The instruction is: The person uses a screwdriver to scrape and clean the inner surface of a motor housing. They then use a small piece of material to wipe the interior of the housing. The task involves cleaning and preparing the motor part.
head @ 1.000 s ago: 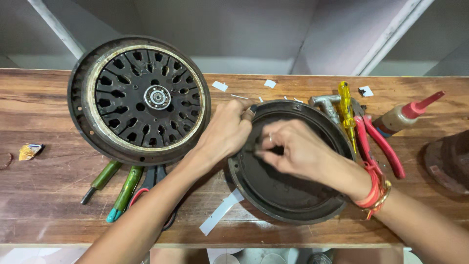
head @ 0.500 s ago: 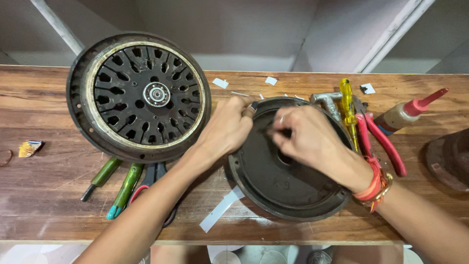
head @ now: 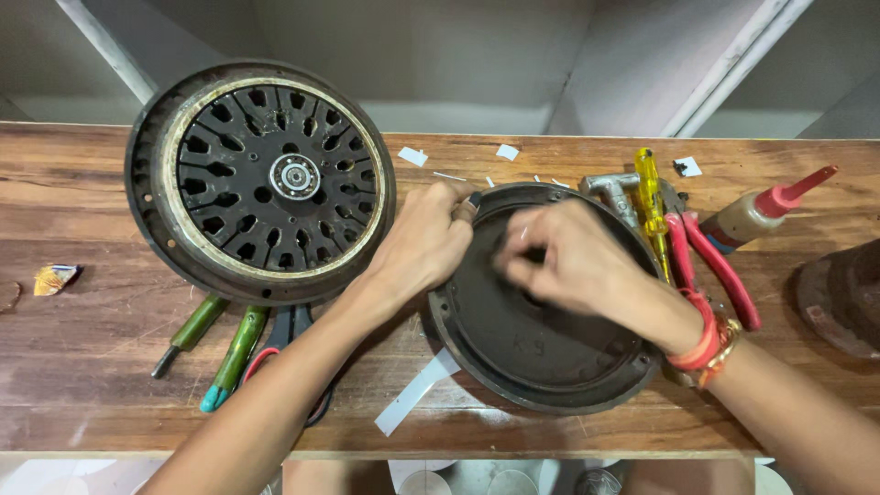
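On a worn wooden table (head: 82,367), a scrap of coloured wrapper (head: 55,278) lies near the left edge. Right of it sits a large round motor hub (head: 261,183), slotted black face up with a silver bearing at its centre, reaching the far edge. Two green-handled tools (head: 220,344) poke out from under its near side, beside black-and-red handles (head: 289,335). A white paper strip (head: 417,392) lies toward the near edge.

The left hand (head: 423,246) grips the upper-left rim of a dark round cover plate (head: 536,344), fingers curled over the rim, pinching a small dark part at its edge. The plate lies flat right of centre, close to the near edge. The right hand (head: 576,261), motion-blurred, hovers over the plate's middle with fingers bunched; whether they hold anything cannot be told.

Further right lie a yellow-handled screwdriver (head: 649,194), red-handled pliers (head: 710,261) and a red-capped bottle (head: 765,209). A dark round object (head: 843,298) sits at the right edge.
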